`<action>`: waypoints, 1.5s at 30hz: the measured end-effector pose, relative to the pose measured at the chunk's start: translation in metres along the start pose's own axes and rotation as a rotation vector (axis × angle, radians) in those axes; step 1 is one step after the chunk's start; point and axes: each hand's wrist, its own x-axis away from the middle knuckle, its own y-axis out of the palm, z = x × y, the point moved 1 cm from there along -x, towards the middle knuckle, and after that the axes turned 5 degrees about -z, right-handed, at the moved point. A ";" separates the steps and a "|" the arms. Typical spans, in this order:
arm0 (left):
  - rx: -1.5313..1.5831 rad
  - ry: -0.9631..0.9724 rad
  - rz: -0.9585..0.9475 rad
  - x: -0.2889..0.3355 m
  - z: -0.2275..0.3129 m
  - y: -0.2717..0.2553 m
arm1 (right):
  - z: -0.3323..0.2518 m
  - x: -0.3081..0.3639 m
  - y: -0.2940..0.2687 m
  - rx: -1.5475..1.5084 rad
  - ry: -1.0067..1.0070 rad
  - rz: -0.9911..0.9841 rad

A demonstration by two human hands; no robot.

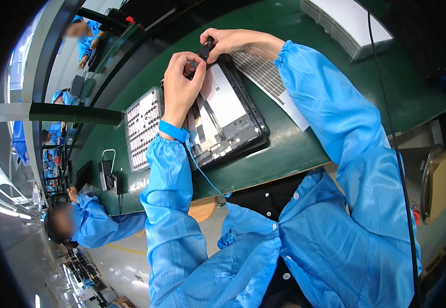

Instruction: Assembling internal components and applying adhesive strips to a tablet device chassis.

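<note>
An opened tablet (229, 114) lies on the green bench in front of me, its inside with a silvery plate, flat cables and a circuit board showing. At its far edge, my right hand (236, 42) pinches a small black part (205, 50) between thumb and fingers. My left hand (181, 82) has its thumb and fingertips closed together right beside that part. Whatever those left fingers grip is mostly covered by the fingertips. A blue wrist strap (173, 130) with a thin cord circles my left wrist.
Left of the tablet stands a clear tray (143, 128) with rows of small black parts. A gridded white sheet (266, 77) lies to the right, a stack of trays (346, 25) beyond. Black boxes (111, 177) sit near a co-worker's sleeve (105, 218). A dark cable (395, 138) hangs at right.
</note>
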 end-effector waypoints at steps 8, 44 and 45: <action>-0.039 -0.093 -0.032 -0.005 -0.004 -0.001 | -0.003 0.005 -0.003 0.027 0.016 -0.044; 0.959 -0.296 0.487 0.096 -0.020 0.013 | 0.018 -0.202 -0.034 0.065 -0.221 0.662; 0.959 -0.303 0.490 0.097 -0.019 0.010 | 0.022 -0.208 -0.030 0.064 -0.217 0.657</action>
